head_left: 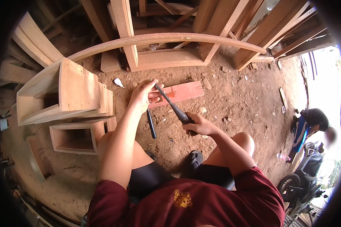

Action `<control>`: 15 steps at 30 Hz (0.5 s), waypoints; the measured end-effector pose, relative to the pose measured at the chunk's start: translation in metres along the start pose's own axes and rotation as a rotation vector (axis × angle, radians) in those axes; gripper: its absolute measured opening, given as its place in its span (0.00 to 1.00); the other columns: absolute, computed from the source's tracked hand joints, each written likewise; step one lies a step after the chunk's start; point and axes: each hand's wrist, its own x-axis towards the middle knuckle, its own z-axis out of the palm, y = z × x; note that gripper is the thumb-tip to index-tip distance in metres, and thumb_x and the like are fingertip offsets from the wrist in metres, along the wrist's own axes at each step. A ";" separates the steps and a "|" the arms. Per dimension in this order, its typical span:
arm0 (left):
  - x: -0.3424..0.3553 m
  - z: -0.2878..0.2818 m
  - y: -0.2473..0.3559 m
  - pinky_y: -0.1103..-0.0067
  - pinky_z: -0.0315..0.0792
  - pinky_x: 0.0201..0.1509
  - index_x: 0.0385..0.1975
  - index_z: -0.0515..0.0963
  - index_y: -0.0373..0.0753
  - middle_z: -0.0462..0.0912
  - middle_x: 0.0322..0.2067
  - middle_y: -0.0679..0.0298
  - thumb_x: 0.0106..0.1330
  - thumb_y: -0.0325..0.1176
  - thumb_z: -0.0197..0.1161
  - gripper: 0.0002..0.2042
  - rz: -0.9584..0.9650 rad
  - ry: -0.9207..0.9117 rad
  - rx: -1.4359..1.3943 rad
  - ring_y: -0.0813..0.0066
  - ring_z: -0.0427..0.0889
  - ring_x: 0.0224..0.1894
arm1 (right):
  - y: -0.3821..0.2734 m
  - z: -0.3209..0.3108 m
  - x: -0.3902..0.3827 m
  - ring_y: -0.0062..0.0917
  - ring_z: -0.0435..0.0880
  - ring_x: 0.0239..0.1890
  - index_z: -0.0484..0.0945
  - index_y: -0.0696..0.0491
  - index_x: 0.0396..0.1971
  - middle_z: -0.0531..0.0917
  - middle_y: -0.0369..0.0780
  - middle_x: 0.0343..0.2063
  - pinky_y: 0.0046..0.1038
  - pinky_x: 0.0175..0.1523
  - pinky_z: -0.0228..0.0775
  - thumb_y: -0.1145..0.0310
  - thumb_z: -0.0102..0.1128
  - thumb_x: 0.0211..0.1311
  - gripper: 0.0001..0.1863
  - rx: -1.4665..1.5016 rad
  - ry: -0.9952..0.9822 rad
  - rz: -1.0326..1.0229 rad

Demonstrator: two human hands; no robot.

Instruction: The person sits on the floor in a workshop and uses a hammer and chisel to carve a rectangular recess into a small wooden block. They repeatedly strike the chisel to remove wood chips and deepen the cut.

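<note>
My right hand (201,124) is wrapped round the thick black handle of a long dark tool (173,107) with a narrower grey shaft. The shaft slants up and left to my left hand (143,94), whose thumb and fingers close round its far end. Below my left palm a black rod-like handle (151,125) points back toward me; its upper end is hidden, so I cannot tell if it is held or lying. Under the tool a reddish board (189,92) with a darker red patch lies on the dirt, partly covered by my left fingers.
Wooden frames (166,59) and a long curved rail (159,39) stand ahead. Box-like wooden pieces (79,89) are stacked at my left. Wood chips and scraps litter the dirt floor (238,102). A motorcycle (305,170) and a person (329,140) are at the far right.
</note>
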 end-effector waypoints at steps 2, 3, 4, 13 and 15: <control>0.002 -0.003 -0.002 0.80 0.78 0.30 0.46 0.77 0.41 0.86 0.42 0.57 0.68 0.43 0.64 0.15 0.039 0.035 -0.018 0.71 0.88 0.35 | -0.007 -0.010 -0.008 0.21 0.80 0.32 0.70 0.54 0.53 0.83 0.40 0.34 0.25 0.35 0.73 0.64 0.58 0.64 0.20 0.117 -0.031 0.018; 0.004 -0.004 -0.002 0.80 0.78 0.30 0.46 0.77 0.41 0.86 0.41 0.58 0.67 0.43 0.64 0.15 0.038 0.051 -0.023 0.71 0.88 0.35 | -0.011 -0.016 -0.013 0.21 0.80 0.31 0.69 0.53 0.57 0.83 0.40 0.35 0.24 0.34 0.73 0.64 0.59 0.64 0.23 0.188 0.000 0.003; 0.005 -0.005 -0.001 0.80 0.78 0.29 0.45 0.77 0.41 0.86 0.41 0.58 0.67 0.43 0.65 0.15 0.030 0.080 -0.022 0.71 0.88 0.34 | -0.014 -0.022 -0.018 0.21 0.80 0.31 0.68 0.52 0.60 0.83 0.40 0.36 0.24 0.34 0.72 0.64 0.59 0.63 0.26 0.259 0.028 -0.014; 0.006 -0.004 0.006 0.79 0.76 0.34 0.45 0.80 0.36 0.88 0.36 0.58 0.66 0.41 0.67 0.16 -0.076 0.035 0.177 0.72 0.88 0.36 | -0.016 -0.078 -0.046 0.26 0.84 0.30 0.74 0.58 0.49 0.84 0.48 0.43 0.25 0.31 0.77 0.53 0.64 0.58 0.27 0.502 0.253 -0.335; 0.006 -0.005 0.005 0.80 0.77 0.35 0.45 0.81 0.36 0.88 0.36 0.58 0.66 0.40 0.66 0.15 -0.092 0.008 0.215 0.72 0.88 0.36 | -0.015 -0.081 -0.046 0.27 0.82 0.28 0.74 0.55 0.40 0.83 0.49 0.45 0.27 0.32 0.75 0.52 0.64 0.63 0.20 0.614 0.328 -0.429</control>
